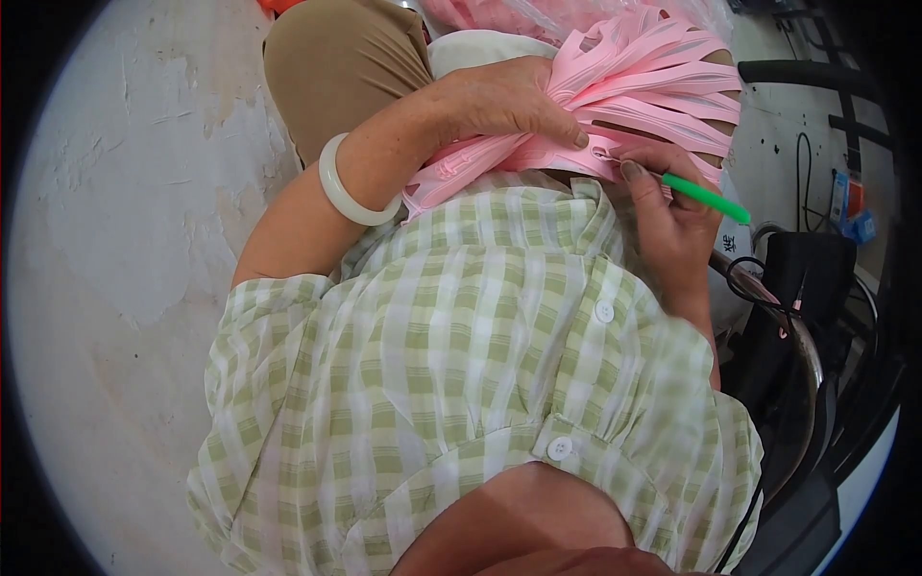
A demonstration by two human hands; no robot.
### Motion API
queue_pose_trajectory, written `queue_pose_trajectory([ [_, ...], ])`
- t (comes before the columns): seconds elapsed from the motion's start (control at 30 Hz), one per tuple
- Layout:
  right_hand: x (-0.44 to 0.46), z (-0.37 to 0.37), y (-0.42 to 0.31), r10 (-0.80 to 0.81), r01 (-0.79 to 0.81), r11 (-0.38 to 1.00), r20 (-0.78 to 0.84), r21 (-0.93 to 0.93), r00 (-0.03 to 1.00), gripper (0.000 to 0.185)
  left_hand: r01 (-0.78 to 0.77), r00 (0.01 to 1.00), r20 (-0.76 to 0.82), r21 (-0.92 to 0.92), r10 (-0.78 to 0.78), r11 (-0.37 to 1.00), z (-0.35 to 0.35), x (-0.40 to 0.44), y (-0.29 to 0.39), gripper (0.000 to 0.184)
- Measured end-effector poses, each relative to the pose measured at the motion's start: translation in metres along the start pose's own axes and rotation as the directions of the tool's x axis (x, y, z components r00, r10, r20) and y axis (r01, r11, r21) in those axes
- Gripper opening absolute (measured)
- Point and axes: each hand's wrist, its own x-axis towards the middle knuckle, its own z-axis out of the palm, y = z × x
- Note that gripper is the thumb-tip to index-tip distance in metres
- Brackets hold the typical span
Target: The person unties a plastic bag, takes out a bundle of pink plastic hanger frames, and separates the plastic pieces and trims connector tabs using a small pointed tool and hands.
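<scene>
Across my lap lies a bunch of pink zippers point(663, 91), its strips fanned out to the right. My left hand point(523, 101) is closed around the gathered strips, thumb pressed on top. Just right of that thumb, my right hand point(667, 197) pinches a slim tool with a green handle point(706, 198), which points out to the right. The tool's working end is hidden by the fingers. Near the right fingertips a small loop-like zipper pull point(602, 153) shows against the pink tape. More pink strips point(461, 165) hang under the left wrist.
Beyond the knees lies pink material in clear plastic point(490, 17). On the right are a curved metal chair tube point(802, 360), a black padded object point(812, 274), dark cables, and a blue and orange box point(850, 206). A worn pale floor point(125, 288) spreads on the left.
</scene>
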Motion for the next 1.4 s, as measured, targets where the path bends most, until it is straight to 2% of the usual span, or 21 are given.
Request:
queue_pose_trajectory([
  [0.03,-0.001,-0.001,-0.001,0.134,-0.137,0.980,0.034,0.141,0.990,0.007,-0.001,1.000,0.001,-0.001,0.001,1.000,-0.001,0.001,-0.003,0.055],
  [0.07,-0.001,-0.001,-0.001,0.132,-0.136,0.981,0.035,0.140,0.991,0.007,0.008,1.000,0.003,0.002,-0.008,1.000,-0.002,0.002,-0.005,0.055],
  [0.13,-0.001,0.000,-0.002,0.167,-0.167,0.952,0.021,0.256,0.986,0.008,0.017,1.000,0.004,0.006,-0.017,1.000,-0.003,0.003,-0.006,0.056],
  [0.27,0.001,-0.004,0.002,0.151,-0.149,0.945,0.014,0.292,0.988,0.008,0.039,0.999,-0.013,0.055,-0.038,0.998,-0.007,0.006,-0.011,0.055],
  [0.33,0.002,-0.007,0.004,0.160,-0.159,0.908,0.028,0.387,0.987,0.008,0.054,0.998,-0.019,0.085,-0.053,0.995,-0.007,0.007,-0.011,0.054],
  [0.43,0.006,-0.015,0.003,0.177,-0.159,0.903,-0.007,0.400,0.984,0.007,0.032,0.999,-0.046,0.126,-0.026,0.992,-0.009,0.007,-0.010,0.051],
  [0.5,0.007,-0.026,0.008,0.159,-0.156,0.908,0.024,0.389,0.987,0.007,-0.037,0.984,-0.158,0.284,0.085,0.958,-0.009,0.009,-0.010,0.049],
  [0.53,0.008,-0.031,0.011,0.143,-0.153,0.914,0.054,0.376,0.988,0.007,-0.040,0.983,-0.159,0.285,0.088,0.958,-0.011,0.008,-0.006,0.049],
  [0.6,0.009,-0.038,0.012,0.130,-0.145,0.936,0.069,0.319,0.989,0.007,0.086,0.987,-0.160,0.475,-0.010,0.876,-0.016,0.005,0.007,0.046],
  [0.63,0.010,-0.039,0.012,0.124,-0.142,0.954,0.085,0.264,0.989,0.007,0.084,0.987,-0.161,0.477,-0.007,0.875,-0.015,0.005,0.009,0.046],
  [0.7,0.014,-0.042,0.009,0.139,-0.162,0.954,0.105,0.251,0.985,0.007,-0.059,0.972,-0.181,0.430,0.150,0.901,-0.014,0.005,0.013,0.043],
  [0.73,0.016,-0.043,0.008,0.160,-0.187,0.953,0.126,0.239,0.979,0.007,-0.063,0.971,-0.180,0.433,0.155,0.899,-0.013,0.006,0.017,0.043],
  [0.8,0.020,-0.044,0.004,0.102,-0.129,0.971,0.139,0.201,0.985,0.007,-0.142,0.962,-0.161,0.398,0.222,0.906,-0.012,0.007,0.026,0.040],
  [0.87,0.026,-0.046,0.000,0.039,-0.064,0.985,0.155,0.162,0.987,0.006,-0.141,0.956,-0.178,0.423,0.235,0.895,-0.009,0.006,0.037,0.039],
  [0.93,0.031,-0.047,-0.003,0.027,-0.075,0.987,0.320,0.141,0.947,0.006,-0.139,0.950,-0.193,0.445,0.246,0.885,-0.011,0.008,0.040,0.038],
  [0.97,0.032,-0.046,-0.003,0.023,-0.072,0.988,0.319,0.140,0.948,0.006,-0.144,0.954,-0.162,0.494,0.253,0.858,-0.015,0.013,0.037,0.038],
  [1.03,0.033,-0.044,-0.004,0.076,-0.161,0.969,0.393,0.189,0.916,0.006,-0.146,0.957,-0.134,0.539,0.256,0.829,-0.017,0.014,0.038,0.037],
  [1.17,0.037,-0.044,-0.001,0.034,-0.132,0.965,0.392,0.227,0.919,0.005,-0.069,0.973,-0.148,0.549,0.178,0.833,-0.016,0.007,0.044,0.037],
  [1.23,0.039,-0.042,0.001,-0.022,-0.133,0.922,0.394,0.362,0.919,0.006,-0.055,0.979,-0.139,0.533,0.151,0.844,-0.017,0.006,0.043,0.037],
  [1.4,0.047,-0.042,-0.004,-0.139,-0.019,0.941,0.438,0.338,0.888,0.005,-0.020,0.976,-0.166,0.582,0.143,0.813,-0.025,0.013,0.032,0.037],
])
